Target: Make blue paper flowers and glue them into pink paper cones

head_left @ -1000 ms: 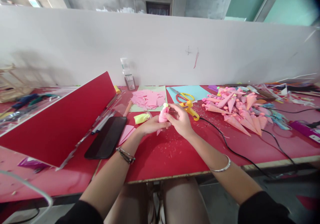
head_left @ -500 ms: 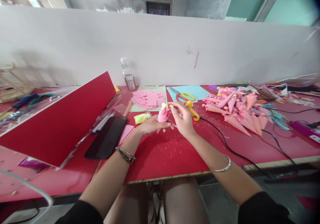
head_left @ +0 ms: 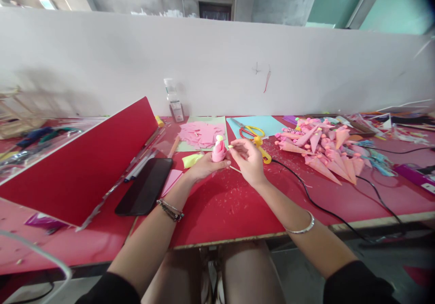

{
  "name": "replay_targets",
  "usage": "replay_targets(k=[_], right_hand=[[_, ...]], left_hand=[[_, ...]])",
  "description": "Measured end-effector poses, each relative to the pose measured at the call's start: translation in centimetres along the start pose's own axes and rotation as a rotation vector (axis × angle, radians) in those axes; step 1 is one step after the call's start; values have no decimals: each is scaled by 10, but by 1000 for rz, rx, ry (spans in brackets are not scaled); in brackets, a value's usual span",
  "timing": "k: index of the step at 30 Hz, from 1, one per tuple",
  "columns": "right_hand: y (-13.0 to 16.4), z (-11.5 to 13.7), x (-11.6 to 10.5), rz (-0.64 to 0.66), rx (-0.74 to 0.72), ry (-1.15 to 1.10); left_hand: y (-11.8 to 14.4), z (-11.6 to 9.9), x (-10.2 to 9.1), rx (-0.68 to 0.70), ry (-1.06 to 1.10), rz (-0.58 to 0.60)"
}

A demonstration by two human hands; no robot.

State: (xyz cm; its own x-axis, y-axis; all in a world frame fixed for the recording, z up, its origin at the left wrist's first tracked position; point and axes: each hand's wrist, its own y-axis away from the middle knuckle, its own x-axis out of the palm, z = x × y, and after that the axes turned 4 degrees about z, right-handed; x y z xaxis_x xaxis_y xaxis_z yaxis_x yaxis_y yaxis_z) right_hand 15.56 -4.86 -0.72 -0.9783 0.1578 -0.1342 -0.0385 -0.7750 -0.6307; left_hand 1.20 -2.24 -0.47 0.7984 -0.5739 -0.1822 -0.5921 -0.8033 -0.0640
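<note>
The right hand (head_left: 250, 162) has come away from the pink figure (head_left: 219, 153), fingertips pinching a yellow bit (head_left: 230, 147); the left hand (head_left: 205, 167), curled round the figure, now supports it alone.

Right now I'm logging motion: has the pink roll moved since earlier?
Yes, slightly left. The pink roll had its yellow tip at the right edge of the green sheet; now the tip is left of that edge.

room above near tabletop (head_left: 224, 218), phone (head_left: 144, 188) barring left, glue gun (head_left: 265, 156) right
</note>
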Motion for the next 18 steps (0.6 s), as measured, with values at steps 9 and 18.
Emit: replay_targets(k=[9,18], right_hand=[[-1,9,-2,51,-86,120],[-1,4,-2,58,-42,95]], left_hand=[[1,-5,2,9,-29,-11],[2,-7,3,11,-66,2]])
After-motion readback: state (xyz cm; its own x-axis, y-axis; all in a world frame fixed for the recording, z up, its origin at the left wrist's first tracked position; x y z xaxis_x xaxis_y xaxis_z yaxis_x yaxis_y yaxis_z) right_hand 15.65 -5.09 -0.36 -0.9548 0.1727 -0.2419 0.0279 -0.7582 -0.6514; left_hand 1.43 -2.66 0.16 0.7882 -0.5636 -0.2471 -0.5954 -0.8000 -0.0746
